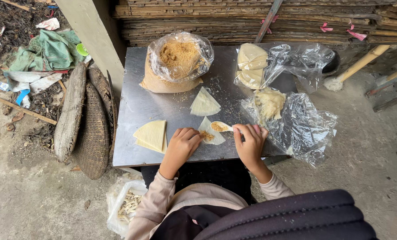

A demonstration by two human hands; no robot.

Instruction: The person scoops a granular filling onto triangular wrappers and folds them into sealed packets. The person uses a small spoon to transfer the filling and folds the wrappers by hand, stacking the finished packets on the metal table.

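Bench (145,106): a grey metal top, dusted with crumbs near its middle, standing on a dirt and concrete floor.
Left hand (182,143): at the near edge of the bench, fingers curled down and resting on the left corner of the wrapper; it pins the sheet flat rather than closing round anything.
Right hand (250,141): at the near edge, just right of the wrapper, fingers pinched together on the handle of the spoon.
Spoon (219,126): small and pale, its bowl heaped with brown crumbly filling, held over the wrapper.
Wrapper (213,131): a thin pale triangular dough sheet lying flat between the two hands, with a small mound of brown filling on it beside the left fingers.
Spare wrappers (204,103): a short stack of the same triangles, near the middle of the bench, just beyond the one in hand.
Folded stack (151,134): yellowish triangles near the front left corner.
Bag of filling (177,62): clear plastic rolled open, full of brown crumbs, at the far edge, left of centre.
Bag of dough sheets (254,66): clear plastic, at the far right corner.
Crumpled bag (305,129): overhangs the right edge, with a pale doughy lump (269,103) at its mouth.
Woven baskets (89,129): on the floor, leaning by the left edge.
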